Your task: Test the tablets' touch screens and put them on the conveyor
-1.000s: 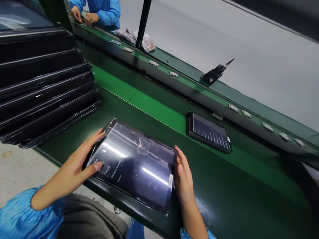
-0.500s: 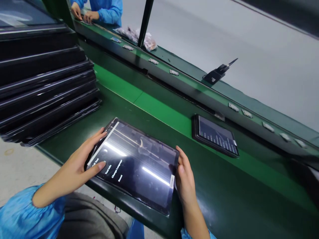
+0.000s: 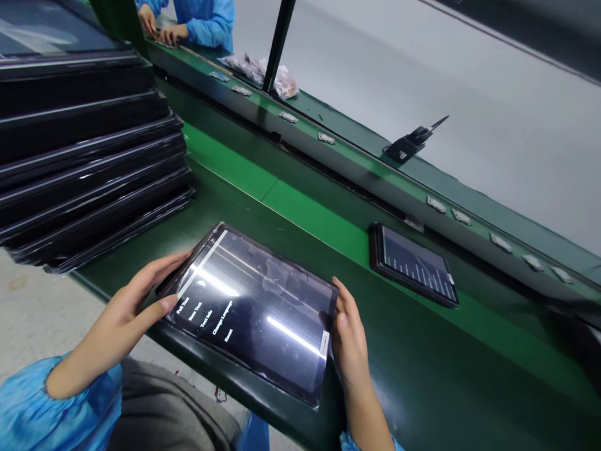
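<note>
A black tablet (image 3: 263,319) is tilted across the near edge of the green bench, its lit screen showing a short menu with "Full Test", "Test Info", "Change Language" and "Reset". My left hand (image 3: 136,307) grips its left end, thumb at the screen's edge and fingers along the far side. Around the right end, my right hand (image 3: 347,332) is closed, with the fingertips at the far corner and a small white label beside them. Bright lamp reflections cross the glass. The undersides of the fingers are hidden by the tablet.
To the left rises a tall stack of black tablets (image 3: 89,150). Another tablet (image 3: 416,263), its screen lit with lines of text, lies on the green belt (image 3: 300,207). Small metallic parts (image 3: 326,138) line the ledge, near a black device (image 3: 407,145). A co-worker's hands (image 3: 164,31) work at the far left.
My left thumb has slid off the screen's menu toward the tablet's left edge, uncovering the text. A white bar has appeared on the screen. The tablet on the belt has shifted right.
</note>
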Demonstrator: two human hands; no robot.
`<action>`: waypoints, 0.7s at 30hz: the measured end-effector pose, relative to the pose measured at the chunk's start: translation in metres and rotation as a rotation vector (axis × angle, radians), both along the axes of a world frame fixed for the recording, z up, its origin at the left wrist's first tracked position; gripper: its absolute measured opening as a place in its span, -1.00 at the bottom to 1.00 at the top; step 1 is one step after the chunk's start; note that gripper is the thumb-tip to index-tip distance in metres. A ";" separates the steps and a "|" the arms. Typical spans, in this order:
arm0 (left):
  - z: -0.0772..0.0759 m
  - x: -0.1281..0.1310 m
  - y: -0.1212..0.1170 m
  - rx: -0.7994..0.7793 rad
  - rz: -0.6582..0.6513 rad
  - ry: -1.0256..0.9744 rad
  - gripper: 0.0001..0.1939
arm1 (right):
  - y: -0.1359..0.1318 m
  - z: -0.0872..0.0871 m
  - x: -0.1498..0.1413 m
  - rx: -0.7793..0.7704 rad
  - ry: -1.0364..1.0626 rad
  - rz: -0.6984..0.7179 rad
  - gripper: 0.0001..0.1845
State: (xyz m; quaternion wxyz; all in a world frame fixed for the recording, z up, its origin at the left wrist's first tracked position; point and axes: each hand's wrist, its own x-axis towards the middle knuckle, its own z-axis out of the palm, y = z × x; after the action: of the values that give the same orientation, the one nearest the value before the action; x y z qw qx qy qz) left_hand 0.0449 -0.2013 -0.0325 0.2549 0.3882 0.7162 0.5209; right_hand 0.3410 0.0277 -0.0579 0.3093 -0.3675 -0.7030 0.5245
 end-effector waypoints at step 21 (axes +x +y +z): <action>-0.002 -0.001 -0.006 -0.006 -0.005 -0.010 -0.48 | -0.020 0.007 -0.006 -0.153 0.142 -0.159 -0.36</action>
State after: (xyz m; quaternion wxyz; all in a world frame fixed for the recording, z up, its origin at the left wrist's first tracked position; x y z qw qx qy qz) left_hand 0.0438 -0.2068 -0.0340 0.2610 0.3864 0.7154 0.5203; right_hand 0.3353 0.0076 -0.0509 0.3700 -0.4068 -0.6058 0.5750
